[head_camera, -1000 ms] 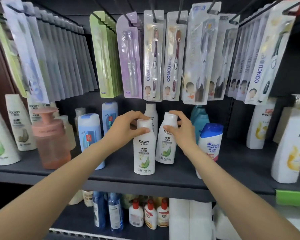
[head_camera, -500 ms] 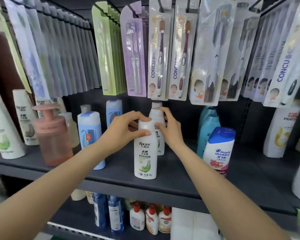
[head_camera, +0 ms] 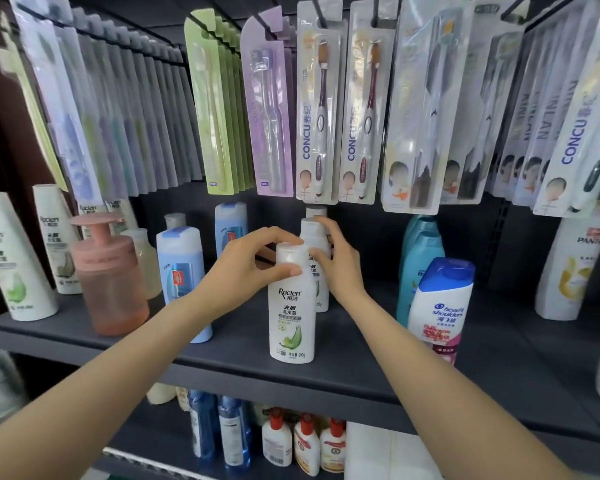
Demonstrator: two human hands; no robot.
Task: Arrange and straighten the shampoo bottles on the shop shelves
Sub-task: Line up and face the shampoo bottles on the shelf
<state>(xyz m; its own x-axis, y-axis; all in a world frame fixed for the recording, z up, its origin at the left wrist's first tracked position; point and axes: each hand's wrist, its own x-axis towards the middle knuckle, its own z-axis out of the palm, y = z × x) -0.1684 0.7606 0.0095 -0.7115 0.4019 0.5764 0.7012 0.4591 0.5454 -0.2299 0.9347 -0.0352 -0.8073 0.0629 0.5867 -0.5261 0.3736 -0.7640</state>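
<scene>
bottle (head_camera: 315, 258) behind front bottle (head_camera: 292, 306) unmoved; hands still gripping.

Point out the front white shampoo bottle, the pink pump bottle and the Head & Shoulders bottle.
front white shampoo bottle (head_camera: 291, 323), head view, on its label.
pink pump bottle (head_camera: 110, 285), head view, on its body.
Head & Shoulders bottle (head_camera: 440, 306), head view, on its white front.

Both bare forearms reach up and forward from the lower corners, converging toward the middle. The left hand (head_camera: 246, 268) has its fingers arched over and its thumb pressed in from the front, pinching. The right hand (head_camera: 340, 261) sits just behind and right of it, fingers curled forward, wrist straight.
</scene>
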